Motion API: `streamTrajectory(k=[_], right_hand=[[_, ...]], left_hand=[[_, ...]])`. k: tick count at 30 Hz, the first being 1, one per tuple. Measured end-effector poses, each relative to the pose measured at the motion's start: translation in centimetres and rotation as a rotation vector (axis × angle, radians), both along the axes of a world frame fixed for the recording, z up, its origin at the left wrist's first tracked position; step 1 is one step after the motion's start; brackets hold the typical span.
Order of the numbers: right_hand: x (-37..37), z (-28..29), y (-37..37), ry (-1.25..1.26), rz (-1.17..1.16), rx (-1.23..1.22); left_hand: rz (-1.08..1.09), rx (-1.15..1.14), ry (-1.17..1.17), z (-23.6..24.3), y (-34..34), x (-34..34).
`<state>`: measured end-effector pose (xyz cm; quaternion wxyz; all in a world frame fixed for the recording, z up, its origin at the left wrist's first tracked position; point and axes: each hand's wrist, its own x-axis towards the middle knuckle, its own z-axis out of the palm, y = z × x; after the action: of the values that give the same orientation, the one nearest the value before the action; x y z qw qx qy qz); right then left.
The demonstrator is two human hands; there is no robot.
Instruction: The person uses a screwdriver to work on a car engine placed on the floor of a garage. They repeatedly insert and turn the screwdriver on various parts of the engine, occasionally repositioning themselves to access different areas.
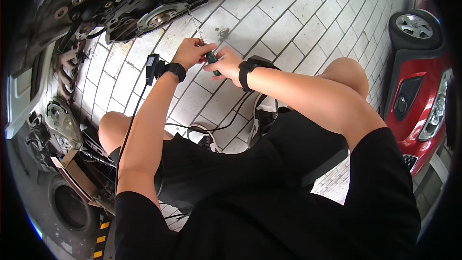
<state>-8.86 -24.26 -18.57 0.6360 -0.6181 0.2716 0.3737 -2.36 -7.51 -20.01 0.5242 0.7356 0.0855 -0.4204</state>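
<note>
A long screwdriver with a dark green handle (pixel 212 62) reaches up to the rim of a round metal fitting (pixel 160 18) on a dark, greasy engine block (pixel 110 0) at the upper left; exactly where its tip rests is hard to make out. My left hand (pixel 192 54) grips the top of the handle by the shaft with thumb and fingers. My right hand (pixel 226 65) is wrapped around the lower part of the same handle. Both wrists wear black straps with devices and cables.
Tiled floor (pixel 269 24) lies beneath me. A red car front (pixel 414 101) and a wheel (pixel 414 26) are at right. At left are loose metal parts (pixel 65 123), a cardboard box (pixel 74 173), a tire (pixel 67 204) and a yellow-black strip (pixel 102 238). My knees and shoes are below my hands.
</note>
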Motion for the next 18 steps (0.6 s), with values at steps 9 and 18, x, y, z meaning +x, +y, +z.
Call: streamTrajectory(k=[9,18], right_hand=[[0.8,-0.9,-0.9,0.075,0.112,-0.016],[0.8,0.3,-0.4,0.1,0.016,0.003]], left_hand=[[0.035,-0.143,0.133,0.3,0.4,0.3],[0.057,0.018,0.092,1.0,-0.4,0.7]])
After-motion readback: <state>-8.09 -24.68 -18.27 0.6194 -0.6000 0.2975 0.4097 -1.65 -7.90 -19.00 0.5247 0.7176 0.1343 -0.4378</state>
